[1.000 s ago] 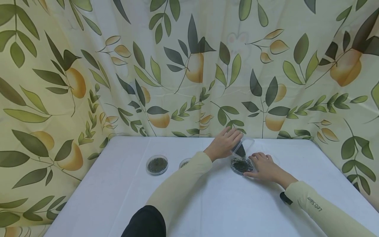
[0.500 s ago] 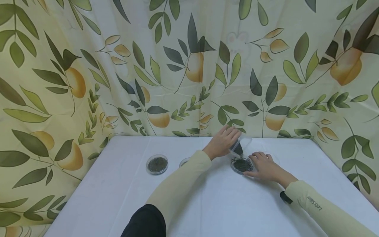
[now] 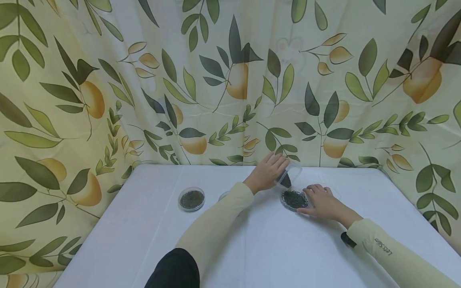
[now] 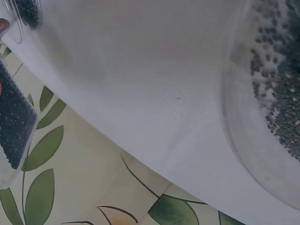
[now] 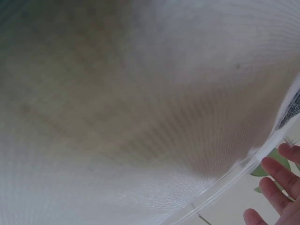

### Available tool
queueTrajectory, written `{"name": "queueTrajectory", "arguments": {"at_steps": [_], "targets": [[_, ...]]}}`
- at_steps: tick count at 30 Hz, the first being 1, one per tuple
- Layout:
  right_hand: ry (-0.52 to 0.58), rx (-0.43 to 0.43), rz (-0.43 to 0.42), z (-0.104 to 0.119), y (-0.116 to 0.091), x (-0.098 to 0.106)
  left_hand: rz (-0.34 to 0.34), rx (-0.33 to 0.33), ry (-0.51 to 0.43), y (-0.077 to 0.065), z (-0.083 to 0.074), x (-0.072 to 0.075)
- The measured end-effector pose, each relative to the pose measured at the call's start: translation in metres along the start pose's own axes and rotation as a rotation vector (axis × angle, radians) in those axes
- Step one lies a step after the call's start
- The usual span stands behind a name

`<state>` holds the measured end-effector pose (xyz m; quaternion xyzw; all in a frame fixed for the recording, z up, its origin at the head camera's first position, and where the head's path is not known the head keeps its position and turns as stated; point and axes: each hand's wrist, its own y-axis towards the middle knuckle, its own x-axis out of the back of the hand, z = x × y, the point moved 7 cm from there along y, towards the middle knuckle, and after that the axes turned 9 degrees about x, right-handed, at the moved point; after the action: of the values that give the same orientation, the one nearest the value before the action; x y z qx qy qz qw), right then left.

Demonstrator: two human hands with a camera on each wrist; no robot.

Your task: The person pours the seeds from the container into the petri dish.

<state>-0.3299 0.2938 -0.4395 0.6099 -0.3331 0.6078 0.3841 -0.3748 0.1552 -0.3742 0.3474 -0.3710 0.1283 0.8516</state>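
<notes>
My left hand (image 3: 268, 171) grips a clear plastic box (image 3: 294, 172), which is tilted with dark seeds (image 3: 286, 181) gathered toward its lower corner. Just below that corner stands a clear petri dish (image 3: 285, 206), its floor covered with dark seeds. My right hand (image 3: 322, 203) holds this dish from the right, thumb at the front and fingers at the back. In the left wrist view the box (image 4: 16, 117) shows at the left edge, and a fingertip (image 4: 3, 24) touches the dish at top left. The right wrist view shows spread fingers (image 5: 276, 190) at lower right.
A second petri dish (image 3: 191, 209) of dark seeds stands at the left of the white table (image 3: 273, 248). Another dish (image 3: 223, 195) is mostly hidden behind my left forearm; its seeds fill the right of the left wrist view. A faint clear rim (image 3: 337, 193) shows beyond my right hand.
My left hand has drawn the box to the left and slightly back from above the dish. Fewer dark seeds show in the box. My right hand stays at the dish.
</notes>
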Motion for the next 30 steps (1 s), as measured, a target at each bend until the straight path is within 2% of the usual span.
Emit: {"name": "queueTrajectory", "arguments": {"at_steps": [7,14,21,25,30], "targets": [[0.001,-0.002,-0.003,-0.001,0.0,-0.001,0.007,0.002,-0.02,-0.005,0.003,0.002],[-0.018,0.027,-0.043,-0.001,-0.001,0.0,0.009,0.008,-0.06,-0.008,0.006,-0.003],[-0.015,0.028,-0.044,-0.001,-0.001,0.0,0.008,0.039,-0.092,-0.009,0.01,-0.005],[-0.011,0.026,-0.041,-0.001,-0.001,-0.001,0.034,0.067,-0.102,-0.011,0.013,-0.008],[-0.011,0.027,-0.041,-0.001,0.0,-0.001,0.092,0.125,-0.163,-0.012,0.017,-0.012]]}}
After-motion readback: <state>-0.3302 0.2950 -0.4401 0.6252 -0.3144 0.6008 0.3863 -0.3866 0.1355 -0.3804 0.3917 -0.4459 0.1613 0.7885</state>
